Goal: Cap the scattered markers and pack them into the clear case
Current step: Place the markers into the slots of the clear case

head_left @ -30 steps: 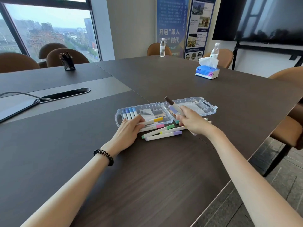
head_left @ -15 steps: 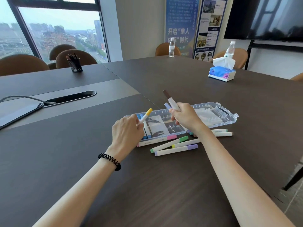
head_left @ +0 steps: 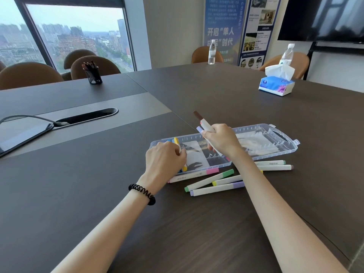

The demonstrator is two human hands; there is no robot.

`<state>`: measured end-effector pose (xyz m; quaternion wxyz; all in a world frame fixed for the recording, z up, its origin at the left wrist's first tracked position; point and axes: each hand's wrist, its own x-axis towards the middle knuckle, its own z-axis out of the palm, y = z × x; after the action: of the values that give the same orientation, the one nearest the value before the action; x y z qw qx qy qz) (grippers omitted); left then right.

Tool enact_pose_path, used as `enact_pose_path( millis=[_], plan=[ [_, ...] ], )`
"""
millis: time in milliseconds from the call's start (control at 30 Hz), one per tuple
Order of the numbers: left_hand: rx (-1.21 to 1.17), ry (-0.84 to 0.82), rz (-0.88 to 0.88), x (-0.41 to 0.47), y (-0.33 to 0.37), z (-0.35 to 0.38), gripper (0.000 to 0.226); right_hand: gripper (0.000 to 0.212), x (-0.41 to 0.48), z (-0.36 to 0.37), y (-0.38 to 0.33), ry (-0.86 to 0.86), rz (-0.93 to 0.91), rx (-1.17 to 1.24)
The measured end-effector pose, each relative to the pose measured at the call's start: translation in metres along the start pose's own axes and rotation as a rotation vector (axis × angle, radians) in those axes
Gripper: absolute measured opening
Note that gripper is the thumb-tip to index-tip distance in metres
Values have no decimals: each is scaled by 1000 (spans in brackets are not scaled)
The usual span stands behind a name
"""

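Lowered since half a second ago, the yellow marker now lies in the left end of the clear case.

Left hand has its fingers curled over that marker, pressing it into place. Right hand hovers over the middle of the open case, gripping two capped markers at once, a brown marker and a lilac marker. More capped markers, a pink marker and a green marker among them, lie loose on the table just in front of the case, some under the right forearm. I judge the doubled grip the weak spot: one marker may slip while the other is placed, and the forearm may sweep the loose ones away.
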<state>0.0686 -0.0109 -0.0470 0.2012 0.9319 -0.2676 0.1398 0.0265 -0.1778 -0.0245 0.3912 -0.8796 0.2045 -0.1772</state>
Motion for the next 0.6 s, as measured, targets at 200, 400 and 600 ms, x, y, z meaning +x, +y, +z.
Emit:
enact_pose_path(
  millis=[200, 400, 600],
  plan=[
    [-7, 34, 8, 3, -1, 5, 52, 29, 1, 4, 4, 3, 28, -59],
    [-166, -9, 147, 5, -21, 9, 33, 22, 5, 0, 11, 98, 52, -85],
    [-136, -191, 175, 4, -36, 11, 64, 27, 7, 1, 14, 84, 47, 12]
  ],
)
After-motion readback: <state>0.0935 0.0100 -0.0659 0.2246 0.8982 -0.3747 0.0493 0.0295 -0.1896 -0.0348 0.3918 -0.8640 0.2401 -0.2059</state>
